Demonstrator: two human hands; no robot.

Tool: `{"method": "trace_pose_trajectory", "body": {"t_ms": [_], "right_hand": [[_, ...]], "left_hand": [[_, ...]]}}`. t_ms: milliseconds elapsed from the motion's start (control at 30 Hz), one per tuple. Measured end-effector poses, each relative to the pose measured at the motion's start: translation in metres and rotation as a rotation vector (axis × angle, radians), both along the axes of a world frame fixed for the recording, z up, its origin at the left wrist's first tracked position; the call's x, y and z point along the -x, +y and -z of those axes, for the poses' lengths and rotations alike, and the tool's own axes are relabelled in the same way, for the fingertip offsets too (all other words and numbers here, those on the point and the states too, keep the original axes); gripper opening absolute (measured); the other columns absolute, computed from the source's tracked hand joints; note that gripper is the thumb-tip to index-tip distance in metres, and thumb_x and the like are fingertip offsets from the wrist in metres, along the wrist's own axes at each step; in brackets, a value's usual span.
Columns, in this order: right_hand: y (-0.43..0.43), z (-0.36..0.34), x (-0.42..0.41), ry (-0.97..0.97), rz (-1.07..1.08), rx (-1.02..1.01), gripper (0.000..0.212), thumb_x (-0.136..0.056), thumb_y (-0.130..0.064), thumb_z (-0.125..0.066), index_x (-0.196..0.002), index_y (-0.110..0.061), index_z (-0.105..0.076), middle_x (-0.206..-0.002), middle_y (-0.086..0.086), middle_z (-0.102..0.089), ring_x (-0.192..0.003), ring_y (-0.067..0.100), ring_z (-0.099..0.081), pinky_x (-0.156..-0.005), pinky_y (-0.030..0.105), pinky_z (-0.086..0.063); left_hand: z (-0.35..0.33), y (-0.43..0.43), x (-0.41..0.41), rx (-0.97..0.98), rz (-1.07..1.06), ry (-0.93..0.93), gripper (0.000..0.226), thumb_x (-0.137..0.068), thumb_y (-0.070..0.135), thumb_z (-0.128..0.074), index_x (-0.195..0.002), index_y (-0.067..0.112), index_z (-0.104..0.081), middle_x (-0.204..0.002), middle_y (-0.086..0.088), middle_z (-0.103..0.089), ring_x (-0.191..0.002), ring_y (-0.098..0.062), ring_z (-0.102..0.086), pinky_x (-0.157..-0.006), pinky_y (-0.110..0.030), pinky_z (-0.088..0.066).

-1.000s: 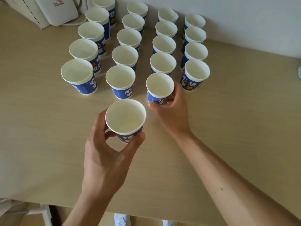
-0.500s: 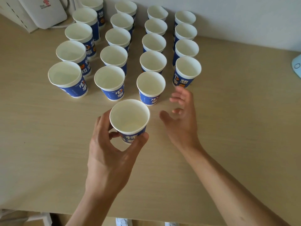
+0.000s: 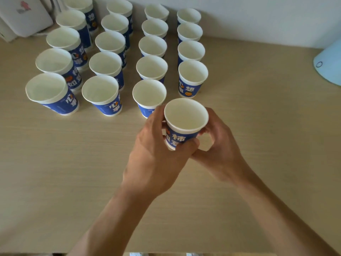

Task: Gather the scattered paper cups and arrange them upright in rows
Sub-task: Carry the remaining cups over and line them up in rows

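Observation:
A blue-and-white paper cup (image 3: 185, 124) is upright between both hands, just in front of the right-hand row. My left hand (image 3: 156, 156) grips its lower wall from the left, thumb across the front. My right hand (image 3: 219, 145) curls round it from the right. Behind it stand several upright cups in four rows (image 3: 151, 69) running back to the wall. The nearest cup of the right row (image 3: 191, 78) stands just beyond the held cup. Whether the held cup's base touches the table is hidden by my fingers.
The cups stand on a light wooden table (image 3: 73, 163). A white box (image 3: 24, 17) leans at the back left beside the cups. A pale blue object (image 3: 330, 61) sits at the right edge. The white wall (image 3: 258, 15) runs behind the rows.
My left hand carried the cup rightward and forward to the front of the right row. My right hand, earlier open beside it, has closed round the same cup.

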State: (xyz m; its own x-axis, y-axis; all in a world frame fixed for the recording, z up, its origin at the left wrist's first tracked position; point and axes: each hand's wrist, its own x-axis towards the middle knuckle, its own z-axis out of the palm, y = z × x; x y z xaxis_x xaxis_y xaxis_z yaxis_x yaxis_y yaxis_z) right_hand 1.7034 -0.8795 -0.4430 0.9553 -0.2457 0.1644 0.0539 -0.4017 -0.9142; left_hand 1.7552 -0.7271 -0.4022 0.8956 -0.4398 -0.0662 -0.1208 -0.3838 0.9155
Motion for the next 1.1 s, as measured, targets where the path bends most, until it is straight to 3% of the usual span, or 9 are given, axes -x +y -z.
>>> {"method": "trace_pose_trajectory", "body": {"t_ms": [100,200,267,367,500,633,833,1100], "right_hand": [[-0.003,0.008,-0.004,-0.012,0.051,-0.032,0.064,-0.071,-0.035,-0.080,-0.130,-0.034,-0.054,-0.119,-0.021,-0.066,-0.109,0.011,-0.064,-0.083,0.028,-0.047],[-0.008,0.019,-0.012,-0.011,0.164,-0.075,0.061,-0.071,-0.030,-0.083,-0.125,-0.034,-0.055,-0.115,-0.022,-0.066,-0.109,0.007,-0.063,-0.085,0.030,-0.046],[-0.014,0.027,-0.020,-0.004,0.226,-0.088,0.058,-0.072,-0.024,-0.085,-0.122,-0.032,-0.055,-0.112,-0.024,-0.065,-0.108,0.003,-0.062,-0.087,0.022,-0.045],[-0.019,0.035,-0.031,0.009,0.246,-0.094,0.058,-0.072,-0.019,-0.084,-0.122,-0.027,-0.055,-0.110,-0.024,-0.066,-0.105,0.000,-0.062,-0.081,0.007,-0.042],[-0.021,0.041,-0.039,-0.005,0.270,-0.098,0.059,-0.072,-0.018,-0.081,-0.124,-0.022,-0.054,-0.113,-0.013,-0.067,-0.102,0.010,-0.065,-0.080,0.017,-0.048],[-0.023,0.043,-0.043,-0.009,0.298,-0.088,0.057,-0.072,-0.015,-0.081,-0.122,-0.024,-0.054,-0.111,-0.013,-0.067,-0.092,0.015,-0.065,-0.077,0.028,-0.054],[-0.022,0.043,-0.044,0.006,0.329,-0.048,0.057,-0.074,-0.012,-0.084,-0.120,-0.025,-0.054,-0.107,-0.017,-0.066,-0.085,-0.002,-0.060,-0.072,0.007,-0.043],[-0.021,0.040,-0.043,0.027,0.342,-0.008,0.060,-0.075,-0.013,-0.085,-0.126,-0.020,-0.055,-0.116,-0.008,-0.067,-0.100,0.007,-0.064,-0.081,0.012,-0.047]], "left_hand": [[0.002,0.002,0.004,-0.052,0.029,-0.040,0.063,-0.070,0.039,-0.079,-0.124,0.045,-0.047,-0.114,0.028,-0.059,-0.108,0.014,-0.053,-0.084,-0.006,-0.046],[0.006,0.008,0.011,-0.095,0.003,-0.062,0.078,-0.068,0.050,-0.073,-0.139,0.037,-0.042,-0.126,0.026,-0.054,-0.114,0.010,-0.051,-0.094,-0.012,-0.044],[0.010,0.015,0.016,-0.109,-0.016,-0.056,0.080,-0.068,0.053,-0.072,-0.140,0.037,-0.041,-0.129,0.026,-0.052,-0.114,0.009,-0.051,-0.095,-0.016,-0.044],[0.015,0.024,0.023,-0.115,-0.025,-0.033,0.074,-0.069,0.052,-0.072,-0.136,0.040,-0.043,-0.126,0.028,-0.052,-0.114,0.014,-0.049,-0.087,-0.009,-0.042],[0.017,0.030,0.027,-0.125,-0.047,-0.021,0.071,-0.071,0.051,-0.072,-0.136,0.040,-0.046,-0.126,0.028,-0.053,-0.115,0.011,-0.050,-0.089,-0.012,-0.043],[0.017,0.030,0.029,-0.142,-0.041,-0.039,0.071,-0.070,0.053,-0.069,-0.135,0.039,-0.046,-0.124,0.028,-0.053,-0.115,0.012,-0.049,-0.092,-0.017,-0.044],[0.016,0.027,0.031,-0.159,-0.044,-0.032,0.072,-0.070,0.055,-0.067,-0.136,0.040,-0.045,-0.124,0.029,-0.052,-0.114,0.016,-0.046,-0.094,-0.020,-0.042],[0.016,0.025,0.038,-0.174,-0.015,-0.029,0.069,-0.071,0.054,-0.067,-0.135,0.040,-0.046,-0.125,0.029,-0.052,-0.117,0.012,-0.047,-0.097,-0.021,-0.043]]}}
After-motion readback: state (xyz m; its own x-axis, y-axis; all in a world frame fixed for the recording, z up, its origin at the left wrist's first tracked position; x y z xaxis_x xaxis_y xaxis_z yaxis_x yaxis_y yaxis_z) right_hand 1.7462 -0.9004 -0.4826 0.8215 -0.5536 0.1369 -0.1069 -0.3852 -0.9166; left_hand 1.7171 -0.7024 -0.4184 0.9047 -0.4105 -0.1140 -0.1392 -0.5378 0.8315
